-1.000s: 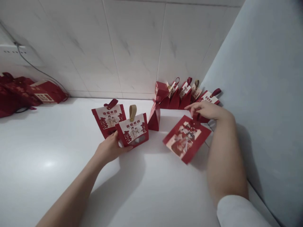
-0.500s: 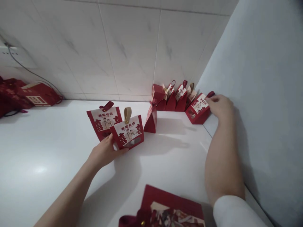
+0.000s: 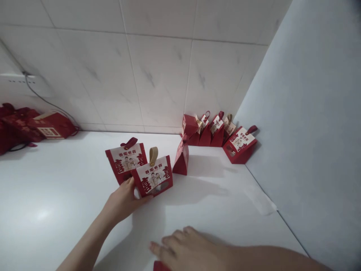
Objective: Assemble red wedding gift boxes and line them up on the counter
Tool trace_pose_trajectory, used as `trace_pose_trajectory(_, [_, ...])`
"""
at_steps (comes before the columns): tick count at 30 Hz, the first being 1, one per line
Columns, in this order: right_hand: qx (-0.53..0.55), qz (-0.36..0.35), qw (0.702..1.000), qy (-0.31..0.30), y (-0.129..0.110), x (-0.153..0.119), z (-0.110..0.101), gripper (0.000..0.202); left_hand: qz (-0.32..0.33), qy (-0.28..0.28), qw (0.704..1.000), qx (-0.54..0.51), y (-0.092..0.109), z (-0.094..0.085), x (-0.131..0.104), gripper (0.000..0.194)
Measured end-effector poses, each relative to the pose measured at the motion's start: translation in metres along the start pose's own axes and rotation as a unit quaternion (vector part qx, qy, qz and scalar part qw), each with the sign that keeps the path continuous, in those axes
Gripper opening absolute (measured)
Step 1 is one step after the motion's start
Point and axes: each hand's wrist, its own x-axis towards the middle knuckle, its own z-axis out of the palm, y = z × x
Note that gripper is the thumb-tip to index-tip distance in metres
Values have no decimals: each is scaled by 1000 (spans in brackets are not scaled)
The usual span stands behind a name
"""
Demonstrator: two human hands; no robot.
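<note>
My left hand (image 3: 125, 201) grips a small red gift box (image 3: 153, 177) with a beige loop handle and a white printed label, fingers behind it and thumb along its lower edge. Just behind it stands a similar box (image 3: 126, 160) with a dark red loop, partly hidden by the front one. My right hand (image 3: 186, 246) reaches across the bottom of the view, fingers spread and slightly blurred. Beneath it a corner of a red box (image 3: 160, 266) shows; the rest is hidden. A slim pink-and-red box (image 3: 182, 158) stands right of the held one.
Against the tiled wall, several red boxes (image 3: 205, 135) stand in a row. Another labelled box (image 3: 240, 145) sits in the right corner by a pale panel (image 3: 304, 124). Red bags and boxes (image 3: 53, 126) lie at the far left, under a cable (image 3: 42, 98) from a wall socket.
My right hand has let go of the corner box and swung down and left to the red box at the bottom. My left hand keeps its hold. The view has tilted up slightly.
</note>
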Motion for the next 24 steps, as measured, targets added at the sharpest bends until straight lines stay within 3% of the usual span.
trace_pose_trajectory(2, [27,46,998,34,22,-9,-36,82,2,-4,1000,-5,0,-1,0,59])
trace_pose_trajectory(4, [16,196,976,97,53,-28,-87,55,-1,-6,1000,-9,-2,-1,1,59])
trace_pose_trajectory(5, [7,294,944,152,71,-40,-113,43,-3,-7,1000,-9,-3,-1,2,59])
trace_pose_trajectory(6, [-6,400,888,226,92,-54,-136,36,-5,-8,1000,-8,-5,-1,3,59])
trace_pose_trajectory(7, [-26,498,812,302,115,-67,-155,37,-7,-9,1000,-6,-6,0,3,60])
trace_pose_trajectory(9, [-74,641,623,443,160,-92,-178,49,-5,-15,1000,-1,-7,0,4,61])
trace_pose_trajectory(10, [-65,673,561,478,180,-102,-182,55,-3,-18,1000,1,-8,0,5,62])
trace_pose_trajectory(11, [-28,681,545,489,198,-109,-182,59,-3,-19,1000,4,-7,1,5,63])
trace_pose_trajectory(13, [1,670,561,487,222,-117,-175,51,-5,-19,1000,8,-6,0,5,64])
trace_pose_trajectory(16, [19,622,610,492,224,-126,-169,30,-5,-15,1000,10,-4,0,5,64])
trace_pose_trajectory(19, [40,553,652,517,194,-140,-178,28,-1,-22,1000,12,-5,0,5,62])
trace_pose_trajectory(21, [63,493,665,558,166,-146,-185,31,3,-24,1000,17,-8,1,6,61])
trace_pose_trajectory(23, [155,336,650,664,135,-146,-188,31,9,-18,1000,23,-10,3,7,60])
trace_pose_trajectory(24, [192,283,658,671,120,-143,-188,30,12,-14,1000,25,-10,3,7,60])
